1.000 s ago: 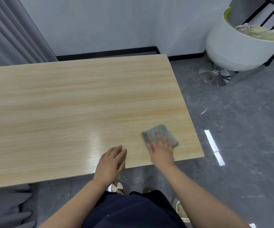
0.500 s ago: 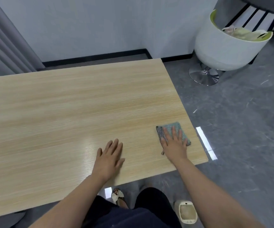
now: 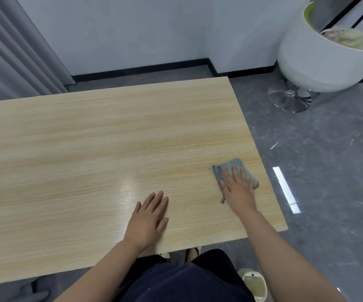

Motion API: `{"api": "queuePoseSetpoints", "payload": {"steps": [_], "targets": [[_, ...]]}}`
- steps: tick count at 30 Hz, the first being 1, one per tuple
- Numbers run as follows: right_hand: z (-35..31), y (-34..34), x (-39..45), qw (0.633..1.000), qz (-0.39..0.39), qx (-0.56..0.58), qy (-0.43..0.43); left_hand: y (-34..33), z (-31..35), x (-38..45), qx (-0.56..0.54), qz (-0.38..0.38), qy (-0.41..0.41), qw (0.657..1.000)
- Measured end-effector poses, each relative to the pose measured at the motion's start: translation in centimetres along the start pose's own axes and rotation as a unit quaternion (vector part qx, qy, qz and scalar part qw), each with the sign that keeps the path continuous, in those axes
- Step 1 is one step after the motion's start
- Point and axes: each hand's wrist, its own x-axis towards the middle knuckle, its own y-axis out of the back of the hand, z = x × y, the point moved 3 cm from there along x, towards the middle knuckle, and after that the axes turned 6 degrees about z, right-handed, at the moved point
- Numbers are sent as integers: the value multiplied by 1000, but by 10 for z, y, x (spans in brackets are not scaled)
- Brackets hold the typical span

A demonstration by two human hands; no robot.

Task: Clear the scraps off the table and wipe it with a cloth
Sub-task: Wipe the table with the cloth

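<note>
Right hand (image 3: 238,188) presses flat on cloth (image 3: 235,168); left hand (image 3: 149,219) rests flat, fingers straight, on table (image 3: 89,149)

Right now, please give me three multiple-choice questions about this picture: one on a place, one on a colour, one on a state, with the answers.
1. Where does the cloth lie on the table?
A. near its right edge
B. at its far left corner
C. on the floor

2. What colour is the cloth?
A. bright red
B. blue-grey
C. yellow

3. How is the left hand?
A. curled round a cup
B. flat on the table, holding nothing
C. raised in the air

Answers: 1 A, the cloth lies under the right hand close to the right edge. 2 B, its fabric looks blue-grey. 3 B, the straight fingers rest on the wood.
</note>
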Motion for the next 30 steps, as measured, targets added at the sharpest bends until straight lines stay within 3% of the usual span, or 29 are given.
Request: {"api": "queuePoseSetpoints", "payload": {"steps": [2,4,6,8,11,13,17,19,21,22,24,27,30], "targets": [[4,2,4,996,25,24,-83,0,-2,1,1,5,-1,1000],[-20,-6,4,997,20,11,-73,-1,-3,1,2,16,2,1000],[-59,-21,-2,998,5,-14,58,-3,-3,-1,20,16,2,1000],[-90,-31,-10,976,-30,-38,213,-4,-3,-2,36,17,-1,999],[-88,-27,-5,943,-65,-58,323,-4,-1,-3,41,24,0,999],[-62,-19,10,953,-46,-54,295,-4,-1,-3,46,31,2,998],[5,4,39,997,24,-24,65,-4,3,-4,48,45,9,998],[8,8,38,999,44,-1,-18,-3,5,-3,26,71,26,997],[-14,3,32,997,61,2,-40,3,9,4,-25,108,54,992],[-31,-2,29,998,61,-5,-9,6,12,9,-44,128,66,989],[-70,-14,19,991,23,-14,133,11,15,23,-50,158,79,983],[-99,-19,19,940,-65,-23,335,15,12,46,-50,164,87,981],[-80,-8,54,938,-42,-40,341,20,10,70,-23,128,69,989]]}}
